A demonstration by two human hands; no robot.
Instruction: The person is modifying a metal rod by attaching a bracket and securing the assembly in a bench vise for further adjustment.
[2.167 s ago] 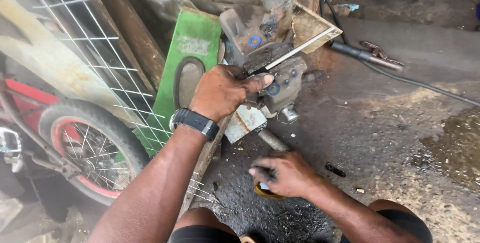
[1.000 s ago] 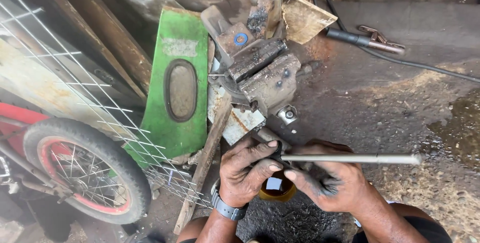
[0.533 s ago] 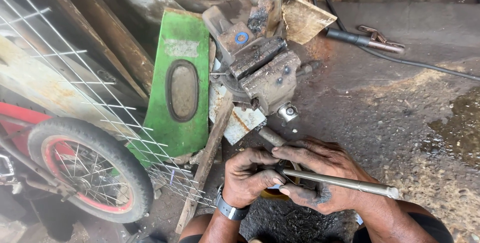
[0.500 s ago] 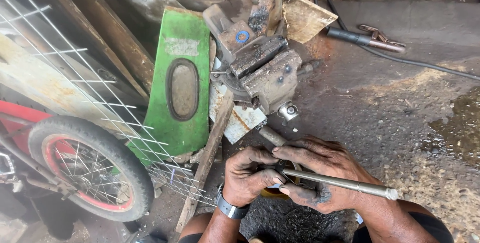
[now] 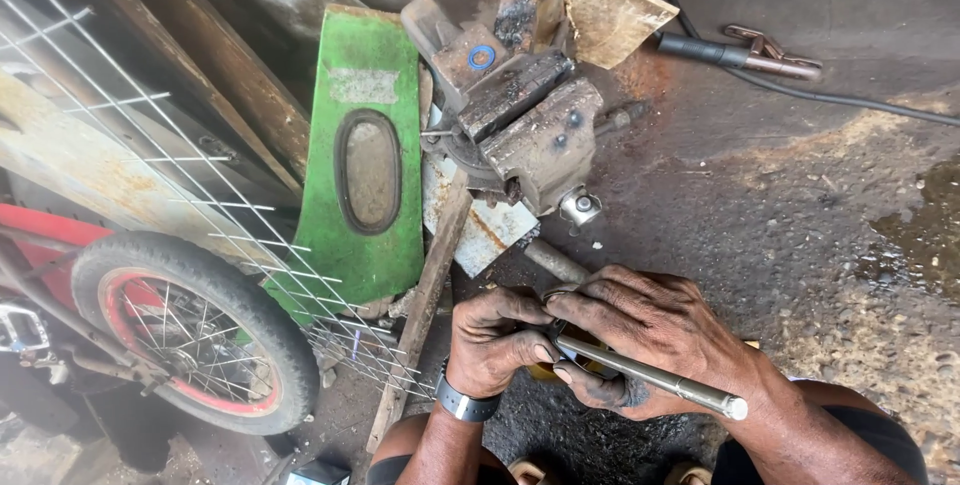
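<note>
- Both hands meet low over the grimy floor, below the rusty grey bench vise.
- The right hand has its fingers clamped around a slim silver metal rod.
- The rod's long axis runs down-right, free end out past the right wrist.
- The left hand curls its fingers closed at the rod's near end.

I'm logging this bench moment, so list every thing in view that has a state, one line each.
left hand: closed around the near end of the metal rod.
right hand: wrapped over the rod, fingers curled on it.
metal rod: held in both hands, its far end sticking out to the right.
bench vise: nothing visibly clamped; jaw gap hard to read.
small wheel: standing upright by the wire mesh.
green panel: propped leaning.
</note>
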